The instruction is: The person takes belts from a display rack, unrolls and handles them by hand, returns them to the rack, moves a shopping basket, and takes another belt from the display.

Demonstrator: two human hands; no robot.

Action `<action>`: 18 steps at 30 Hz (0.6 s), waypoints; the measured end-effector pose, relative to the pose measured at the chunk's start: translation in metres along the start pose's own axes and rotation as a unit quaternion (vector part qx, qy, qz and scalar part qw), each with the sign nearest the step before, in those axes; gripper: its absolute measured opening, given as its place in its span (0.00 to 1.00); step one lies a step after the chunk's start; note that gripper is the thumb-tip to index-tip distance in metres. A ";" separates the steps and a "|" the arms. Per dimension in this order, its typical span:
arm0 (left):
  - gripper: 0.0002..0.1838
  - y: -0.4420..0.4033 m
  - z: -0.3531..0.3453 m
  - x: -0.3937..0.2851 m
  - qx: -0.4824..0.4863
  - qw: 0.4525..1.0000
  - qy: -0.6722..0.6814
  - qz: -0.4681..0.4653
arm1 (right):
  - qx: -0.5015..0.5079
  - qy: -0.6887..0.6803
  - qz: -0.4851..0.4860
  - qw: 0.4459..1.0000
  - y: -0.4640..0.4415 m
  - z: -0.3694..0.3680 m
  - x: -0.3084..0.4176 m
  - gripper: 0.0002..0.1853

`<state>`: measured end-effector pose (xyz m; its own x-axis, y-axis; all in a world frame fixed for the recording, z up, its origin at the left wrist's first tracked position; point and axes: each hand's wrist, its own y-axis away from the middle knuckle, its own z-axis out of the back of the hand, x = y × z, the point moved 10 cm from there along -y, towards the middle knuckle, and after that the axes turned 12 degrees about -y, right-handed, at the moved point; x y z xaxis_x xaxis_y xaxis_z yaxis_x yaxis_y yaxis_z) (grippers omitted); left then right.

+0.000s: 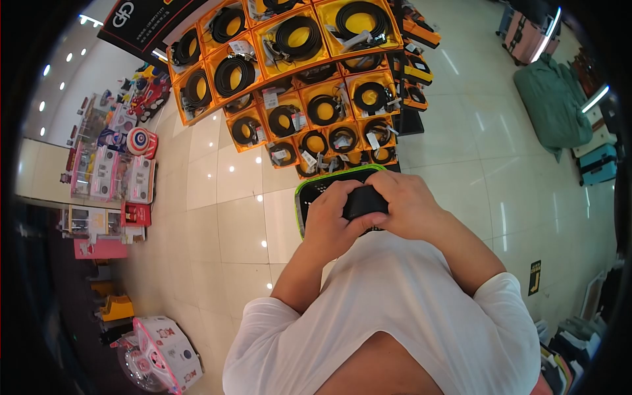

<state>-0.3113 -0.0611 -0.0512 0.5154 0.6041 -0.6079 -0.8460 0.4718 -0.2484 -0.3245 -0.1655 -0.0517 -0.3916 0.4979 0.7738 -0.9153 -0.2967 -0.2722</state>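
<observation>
Between both hands is a dark black object [364,201] with a smooth, rounded surface, possibly a wallet; its exact kind is unclear. My left hand [331,217] wraps round its left side, the thumb along the lower edge. On the other side, my right hand [411,205] grips it with fingers curled over the top. Under the hands, close to my body, is a black shopping basket with a bright green rim [342,174]. Its inside is mostly hidden by the hands and forearms.
Ahead stands a tiered rack of orange trays [260,82] with coiled black belts [297,37]. Toy-like machines [105,172] line the left; a pink-and-white machine [164,355] is lower left. Suitcases [532,33] and a green covered bundle [553,102] stand right on tiled floor [454,178].
</observation>
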 end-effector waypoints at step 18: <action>0.30 0.004 -0.003 0.022 0.050 0.983 0.169 0.053 | -0.006 -0.078 -0.047 0.996 0.006 -0.003 -0.014 0.23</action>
<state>-0.3033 -0.0480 -0.0683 0.3366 0.4134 -0.8461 -0.8659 0.4890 -0.1055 -0.3249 -0.1719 -0.0662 -0.2854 0.3909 0.8750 -0.9487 -0.2447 -0.2001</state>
